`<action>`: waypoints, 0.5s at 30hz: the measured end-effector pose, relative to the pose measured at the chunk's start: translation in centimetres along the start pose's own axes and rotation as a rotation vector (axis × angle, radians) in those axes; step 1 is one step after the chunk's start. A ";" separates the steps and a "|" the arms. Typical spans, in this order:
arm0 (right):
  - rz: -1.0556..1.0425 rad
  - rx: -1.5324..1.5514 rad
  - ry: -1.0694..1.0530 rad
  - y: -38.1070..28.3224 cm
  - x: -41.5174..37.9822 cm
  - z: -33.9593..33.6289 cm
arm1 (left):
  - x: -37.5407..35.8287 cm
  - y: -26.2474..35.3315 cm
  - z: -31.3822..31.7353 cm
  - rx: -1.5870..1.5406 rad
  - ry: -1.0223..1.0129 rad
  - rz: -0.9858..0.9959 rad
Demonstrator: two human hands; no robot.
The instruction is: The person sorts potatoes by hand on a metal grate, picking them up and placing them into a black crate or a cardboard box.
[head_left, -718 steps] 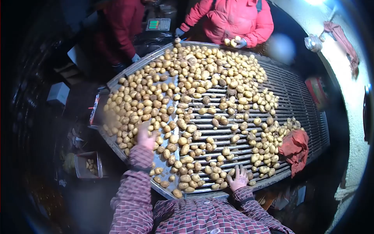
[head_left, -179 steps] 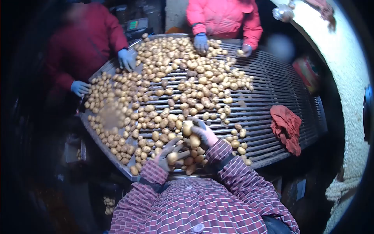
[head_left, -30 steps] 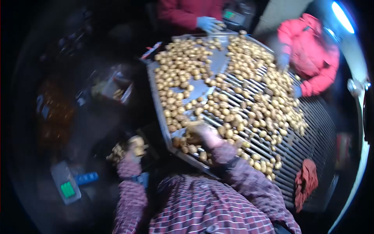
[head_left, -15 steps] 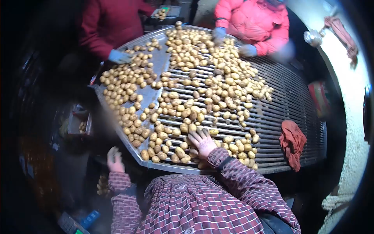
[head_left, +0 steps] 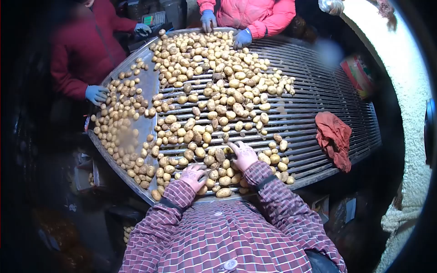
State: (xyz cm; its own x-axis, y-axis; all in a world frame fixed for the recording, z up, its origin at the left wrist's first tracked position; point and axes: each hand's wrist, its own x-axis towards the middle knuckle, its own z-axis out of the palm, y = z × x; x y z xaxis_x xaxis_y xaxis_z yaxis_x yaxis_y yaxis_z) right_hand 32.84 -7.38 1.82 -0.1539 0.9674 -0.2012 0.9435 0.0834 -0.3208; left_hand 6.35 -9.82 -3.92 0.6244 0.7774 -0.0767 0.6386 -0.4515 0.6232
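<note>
Both of my hands are over the near edge of a slatted metal table point(head_left: 318, 86) spread with potatoes point(head_left: 236, 82). My left hand point(head_left: 194, 176) rests on potatoes at the front, palm down, fingers apart and pointing forward. To its right, my right hand point(head_left: 243, 155) lies among the potatoes with its fingers spread, touching several of them. Between the two hands sits a small cluster of potatoes point(head_left: 224, 172). Neither hand is wrapped round a potato. On the left, more potatoes cover a smooth metal strip point(head_left: 144, 91).
A red cloth point(head_left: 333, 139) lies on the slats at the right. Across the table, a person in a pink jacket point(head_left: 255, 13) has gloved hands at the potatoes. Another person in dark red point(head_left: 86, 45) stands at the left. A box point(head_left: 86, 175) is below, left.
My left hand has come up from beside the table onto the potatoes. The view has shifted. The person in dark red now has a second gloved hand in view, near a small device.
</note>
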 end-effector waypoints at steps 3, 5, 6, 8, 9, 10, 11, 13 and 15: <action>-0.074 -0.109 -0.092 0.3 3.3 1.8 | -2.0 -0.4 -1.0 -0.071 -0.069 -0.012; 0.030 0.148 -0.072 0.9 5.2 2.8 | -3.5 -0.7 -1.5 -0.102 -0.098 -0.011; 0.051 0.335 0.048 1.1 6.1 2.9 | -4.0 -0.6 -2.0 -0.202 -0.040 -0.060; 0.153 0.735 0.061 1.7 7.7 3.7 | -4.4 -0.3 -3.3 -0.406 0.062 -0.260; 0.130 0.741 0.099 0.5 8.3 3.2 | -4.0 -0.7 -3.1 -0.385 0.213 -0.290; 0.232 0.676 0.039 -1.2 8.1 3.2 | -3.4 -1.4 -3.0 -0.383 0.256 -0.335; 0.140 0.610 0.155 -2.5 8.1 5.6 | -2.3 -2.0 -3.7 -0.378 0.297 -0.380; -0.201 0.238 0.023 -5.1 6.7 7.9 | 0.7 -3.2 -5.0 -0.208 0.475 -0.204; -0.466 0.119 -0.209 -7.4 4.8 7.2 | 4.2 -4.2 -6.5 -0.107 0.503 -0.171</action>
State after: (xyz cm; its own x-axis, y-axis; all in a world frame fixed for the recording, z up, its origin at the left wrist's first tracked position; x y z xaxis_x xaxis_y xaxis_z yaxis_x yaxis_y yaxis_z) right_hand 23.03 -5.04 -3.46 -0.6164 0.7645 -0.1888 0.7227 0.4540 -0.5211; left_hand 3.32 -1.81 -1.83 0.2063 0.9615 0.1815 0.6464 -0.2732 0.7124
